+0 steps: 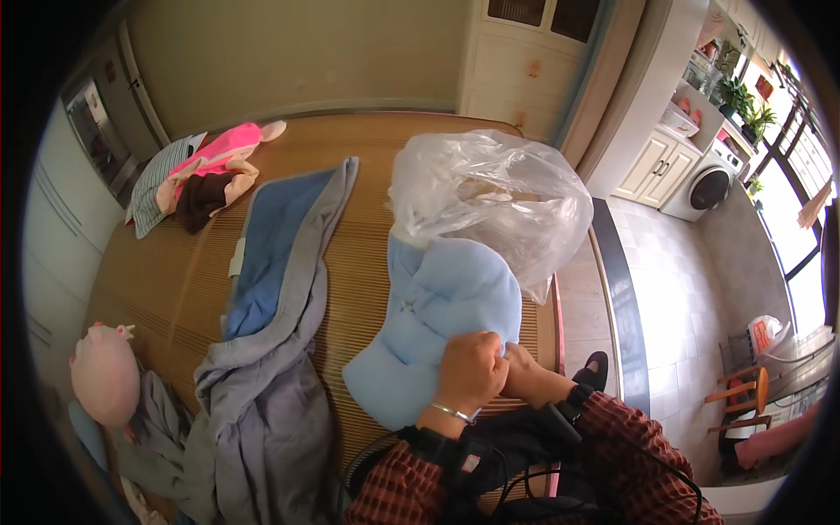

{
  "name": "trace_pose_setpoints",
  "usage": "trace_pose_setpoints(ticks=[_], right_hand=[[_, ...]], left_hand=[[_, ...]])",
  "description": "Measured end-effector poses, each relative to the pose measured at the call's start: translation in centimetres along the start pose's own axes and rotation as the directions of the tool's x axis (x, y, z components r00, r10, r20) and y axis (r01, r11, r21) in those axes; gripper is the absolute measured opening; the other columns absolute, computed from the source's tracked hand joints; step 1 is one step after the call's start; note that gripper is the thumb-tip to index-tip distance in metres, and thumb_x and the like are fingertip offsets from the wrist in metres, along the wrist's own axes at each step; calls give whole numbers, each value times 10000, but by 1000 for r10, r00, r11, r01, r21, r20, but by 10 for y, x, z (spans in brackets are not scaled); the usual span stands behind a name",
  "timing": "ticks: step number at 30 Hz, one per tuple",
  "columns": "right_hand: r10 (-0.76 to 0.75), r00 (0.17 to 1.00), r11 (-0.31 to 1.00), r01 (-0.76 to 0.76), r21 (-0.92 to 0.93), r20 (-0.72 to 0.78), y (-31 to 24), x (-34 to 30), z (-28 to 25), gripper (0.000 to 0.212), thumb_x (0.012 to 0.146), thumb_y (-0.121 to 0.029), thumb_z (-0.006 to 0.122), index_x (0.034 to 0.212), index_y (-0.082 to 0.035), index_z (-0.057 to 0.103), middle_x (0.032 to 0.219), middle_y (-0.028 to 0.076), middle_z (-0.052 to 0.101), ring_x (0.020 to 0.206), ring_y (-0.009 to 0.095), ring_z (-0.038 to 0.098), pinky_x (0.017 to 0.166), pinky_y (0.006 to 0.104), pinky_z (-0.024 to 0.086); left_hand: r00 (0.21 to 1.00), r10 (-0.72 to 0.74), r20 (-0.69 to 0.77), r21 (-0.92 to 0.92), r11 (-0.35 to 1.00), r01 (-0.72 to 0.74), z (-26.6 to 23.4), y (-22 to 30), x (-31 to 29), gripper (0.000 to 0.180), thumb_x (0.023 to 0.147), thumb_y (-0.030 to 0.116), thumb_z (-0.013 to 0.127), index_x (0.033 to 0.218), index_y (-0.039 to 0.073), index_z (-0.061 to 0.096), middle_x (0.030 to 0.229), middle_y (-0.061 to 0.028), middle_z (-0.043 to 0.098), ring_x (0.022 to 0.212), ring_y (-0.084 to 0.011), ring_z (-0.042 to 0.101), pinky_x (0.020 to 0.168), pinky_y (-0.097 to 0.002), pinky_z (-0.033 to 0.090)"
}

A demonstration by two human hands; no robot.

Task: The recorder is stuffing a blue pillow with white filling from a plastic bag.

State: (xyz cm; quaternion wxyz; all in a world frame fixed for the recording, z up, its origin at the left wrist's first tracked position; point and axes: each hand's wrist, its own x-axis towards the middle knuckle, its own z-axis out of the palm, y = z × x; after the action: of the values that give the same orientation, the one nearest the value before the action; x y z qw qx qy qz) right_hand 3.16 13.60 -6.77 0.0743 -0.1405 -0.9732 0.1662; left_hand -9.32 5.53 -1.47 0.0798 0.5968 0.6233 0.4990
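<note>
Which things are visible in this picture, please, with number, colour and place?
Puffy fabric cushion: 1, pale blue, at the hands
Crumpled plastic bag: 1, clear, beyond cushion
Long bunched cloth: at least 1, grey and blue, left of cushion
Rounded plush toy: 1, pink, lower left
Soft garment heap: 1, striped, pink and brown, upper left
Ribbed flat mat: 1, brown, underneath
Panelled cabinet: 1, cream, behind mat
Front-loading washing machine: 1, white, right
Leafy plants: several, green, upper right
Wooden stool: 1, orange, lower right
Shoe: 1, black, right of mat
Band bracelet: 1, silver, left wrist
Checked sleeves: 2, dark red, lower edge
Left hand: 1, bare, curled against cushion
Right hand: 1, bare, beside it
</note>
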Motion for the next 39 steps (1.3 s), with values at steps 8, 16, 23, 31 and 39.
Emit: trace_pose_setpoints(ticks=[8, 16, 23, 31, 39], right_hand=[[270, 950, 714, -308, 628, 158, 6, 17, 35, 162, 814, -301, 546, 839, -167, 634, 844, 31, 636, 859, 215, 597, 688, 345, 449], [277, 954, 957, -285, 54, 118, -51, 28, -51, 141, 783, -169, 557, 868, -66, 603, 878, 143, 615, 814, 325, 613, 668, 427, 476], [281, 960, 946, -277, -169, -1, -88, -6, -133, 94, 712, -88, 588, 799, -54, 590, 810, 132, 593, 711, 320, 606, 607, 404, 486], [479, 798, 364, -559, 745, 364, -83, -25, -123, 89, 838, 14, 461, 808, -3, 543, 654, 43, 551, 527, 116, 542, 445, 248, 422], [143, 913, 613, -385, 689, 383, -49, -26, -102, 77, 808, -39, 536, 855, -36, 598, 727, 45, 584, 653, 138, 579, 526, 255, 455]], left_hand=[[995, -90, 42, -87, 992, 93, -3, -4, -2, 20, 655, 36, 496, 659, 19, 486, 640, -164, 534, 592, -373, 510, 519, -442, 391], [967, -228, -117, -102, 971, 216, -23, -10, 3, 105, 633, 48, 556, 705, 21, 485, 652, -152, 523, 589, -338, 514, 545, -403, 423], [984, -104, -144, -340, 939, 49, -26, 43, 3, 159, 655, 48, 615, 719, 19, 473, 637, -135, 509, 569, -298, 508, 531, -351, 419], [973, -194, -126, -378, 916, 133, -11, 65, -12, 153, 826, 165, 612, 772, 39, 542, 662, -149, 585, 584, -337, 572, 531, -404, 449], [997, -74, 34, -341, 937, 81, -26, 71, -18, 163, 857, 170, 579, 749, 55, 542, 578, -124, 566, 530, -318, 565, 476, -378, 422]])
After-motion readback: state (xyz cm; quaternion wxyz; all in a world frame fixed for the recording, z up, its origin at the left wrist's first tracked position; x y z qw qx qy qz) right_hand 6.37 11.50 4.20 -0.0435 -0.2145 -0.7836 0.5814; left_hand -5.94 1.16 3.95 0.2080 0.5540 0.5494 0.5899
